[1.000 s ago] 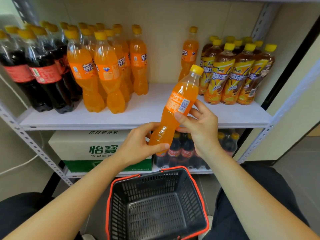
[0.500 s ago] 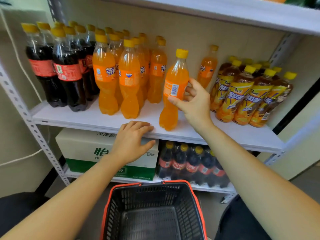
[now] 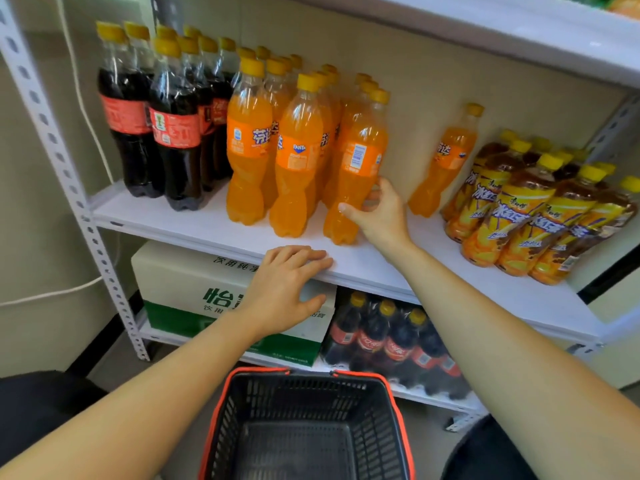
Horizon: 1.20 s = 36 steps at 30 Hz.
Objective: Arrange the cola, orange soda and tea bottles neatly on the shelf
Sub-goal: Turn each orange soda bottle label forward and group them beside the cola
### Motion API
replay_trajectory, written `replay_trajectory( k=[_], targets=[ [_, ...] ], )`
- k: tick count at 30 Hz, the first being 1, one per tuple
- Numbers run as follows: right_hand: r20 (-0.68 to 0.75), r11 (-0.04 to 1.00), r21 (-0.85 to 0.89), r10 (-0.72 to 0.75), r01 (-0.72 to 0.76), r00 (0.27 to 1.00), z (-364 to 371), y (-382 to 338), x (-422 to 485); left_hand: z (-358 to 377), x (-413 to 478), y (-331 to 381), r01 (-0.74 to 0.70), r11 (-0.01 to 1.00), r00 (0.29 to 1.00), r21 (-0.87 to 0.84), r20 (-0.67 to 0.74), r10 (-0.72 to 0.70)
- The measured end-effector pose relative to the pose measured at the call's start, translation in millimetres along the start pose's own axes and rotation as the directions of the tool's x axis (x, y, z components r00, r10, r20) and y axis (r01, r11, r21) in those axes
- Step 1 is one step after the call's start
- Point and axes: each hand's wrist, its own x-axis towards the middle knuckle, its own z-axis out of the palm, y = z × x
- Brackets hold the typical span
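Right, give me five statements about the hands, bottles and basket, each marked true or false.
1. The right hand grips the held orange soda bottle on the shelf. True.
2. The left hand holds a bottle too. False: it rests on the shelf's front edge, holding nothing.
3. The lone orange soda bottle stands apart, near the tea bottles. True.
4. The basket contains tea bottles. False: nothing shows inside it.
5. The cola bottles stand at the shelf's right end. False: left end.
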Motion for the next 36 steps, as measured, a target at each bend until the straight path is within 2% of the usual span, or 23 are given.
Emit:
replay_trajectory(
  k=[7,15,21,22,24,26,27,30,33,36],
  targets=[
    [0.018,1.0,-0.012,0.003,-0.002,1.0,2,12,3,4,-2,-3,-0.016,1.0,1.0,-0.008,-0.013,0.016],
    [-0.11,0.996,0.046,0.08,-0.076,0.991,31,9,19,5,-2,-4,-0.021,1.0,1.0,-0.005,-0.003,0.021],
    [0.009,0.993,0.081,0.081,-0.081,0.997,12,27,31,9,-1,-3,-0.004,0.999,0.999,-0.045,-0.046,0.001],
    [-0.041,0.994,0.08,0.08,-0.076,0.996,2,37,32,10,-1,-3,-0.002,0.999,0.998,-0.049,-0.055,-0.001],
    [-0.252,0.996,0.031,0.094,-0.089,0.963,-22,60,35,14,-1,-4,-0.002,0.999,0.997,-0.054,-0.082,-0.002],
    [-0.435,0.979,-0.081,0.133,-0.185,0.891,-45,84,43,16,0,-5,0.0,0.998,0.993,-0.063,-0.122,-0.007],
    [-0.469,0.961,-0.115,0.17,-0.25,0.867,-54,95,50,16,2,-5,0.003,0.998,0.99,-0.066,-0.144,-0.013],
    [-0.457,0.906,-0.149,0.292,-0.396,0.84,-69,117,73,16,10,-7,0.001,0.998,0.981,-0.066,-0.194,-0.014],
    [-0.421,0.882,-0.207,0.311,-0.424,0.852,-70,128,94,17,17,-10,0.0,0.996,0.973,-0.088,-0.228,-0.02],
    [-0.425,0.855,-0.215,0.354,-0.473,0.833,-70,133,111,18,21,-10,-0.01,0.995,0.97,-0.098,-0.244,-0.014]
  ],
)
